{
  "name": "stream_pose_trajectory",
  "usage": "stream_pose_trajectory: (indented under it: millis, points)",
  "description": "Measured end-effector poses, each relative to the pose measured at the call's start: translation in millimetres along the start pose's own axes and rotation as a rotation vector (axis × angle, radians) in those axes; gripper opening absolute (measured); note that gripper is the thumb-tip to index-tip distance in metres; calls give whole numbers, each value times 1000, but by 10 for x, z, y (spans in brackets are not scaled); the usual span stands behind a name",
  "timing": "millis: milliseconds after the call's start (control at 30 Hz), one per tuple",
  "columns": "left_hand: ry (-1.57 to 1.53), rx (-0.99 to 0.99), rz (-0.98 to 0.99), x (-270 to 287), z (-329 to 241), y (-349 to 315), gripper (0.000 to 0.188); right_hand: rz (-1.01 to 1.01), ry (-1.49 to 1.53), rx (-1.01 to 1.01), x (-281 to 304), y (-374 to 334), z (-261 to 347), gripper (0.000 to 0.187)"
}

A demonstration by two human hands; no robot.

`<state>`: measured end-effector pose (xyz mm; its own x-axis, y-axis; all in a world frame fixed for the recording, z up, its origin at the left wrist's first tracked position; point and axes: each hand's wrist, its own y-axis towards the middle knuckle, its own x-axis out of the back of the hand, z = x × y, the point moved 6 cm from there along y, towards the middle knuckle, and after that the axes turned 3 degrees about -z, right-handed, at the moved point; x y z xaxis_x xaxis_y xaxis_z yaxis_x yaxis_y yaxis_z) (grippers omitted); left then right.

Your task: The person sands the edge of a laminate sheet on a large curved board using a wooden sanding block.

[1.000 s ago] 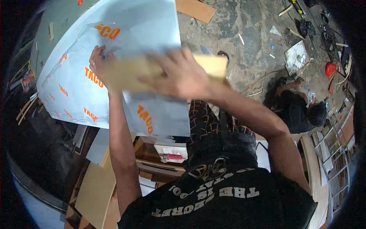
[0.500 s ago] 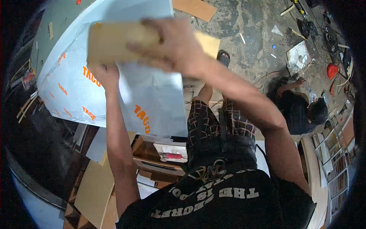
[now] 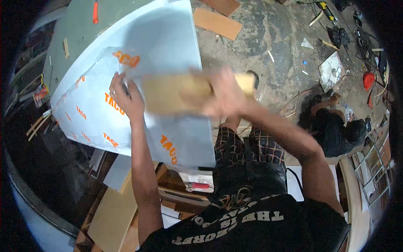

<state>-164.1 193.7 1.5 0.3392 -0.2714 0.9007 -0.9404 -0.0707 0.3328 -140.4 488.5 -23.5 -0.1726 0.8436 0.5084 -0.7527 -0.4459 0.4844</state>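
In my right hand (image 3: 224, 94) is a flat, yellowish-tan board (image 3: 166, 94); both are smeared by motion. The board lies crosswise above a large white panel (image 3: 184, 138) that has a pale plastic film with orange print on it. To the board's left, my left hand (image 3: 126, 98) is raised over the film, its thumb and fingers apart. The board's left end is close to that hand but no longer against it. A ring shows on one left finger.
A grey-green surface (image 3: 79, 33) with a red-handled tool (image 3: 95, 12) lies beyond the panel. Brown board offcuts (image 3: 218, 23) and scraps litter the concrete floor. Another person in black (image 3: 336, 128) crouches at right. Wooden boxes (image 3: 176, 195) and a red-handled tool (image 3: 199, 185) stand near me.
My right hand has swung the board to the right and nearer to me. The left hand, earlier at the board's left end, is now apart from it. The whole view has shifted slightly.
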Motion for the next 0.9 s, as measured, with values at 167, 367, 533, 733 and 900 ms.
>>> stream_pose_trajectory:
  millis: [167, 367, 533, 733, 900]
  points:
    - [-2, 48, -30, -12, -97, 59, 33, 255, 104, 4, -198, -872, 175, 67]
    - [-9, -9, -31, -227, -222, 160, 34, -616, -96, 328, 611, 1498, -1421, 38]
    - [59, 46, -3, 48, -45, 13, 36, -215, 80, 129, 56, 529, -603, 37]
    - [42, 6, -13, -21, -143, 43, 35, -118, -82, -30, 465, 1224, -1053, 34]
    - [52, 34, 6, -61, 20, -14, 33, -358, -210, 338, 310, 1054, -883, 41]
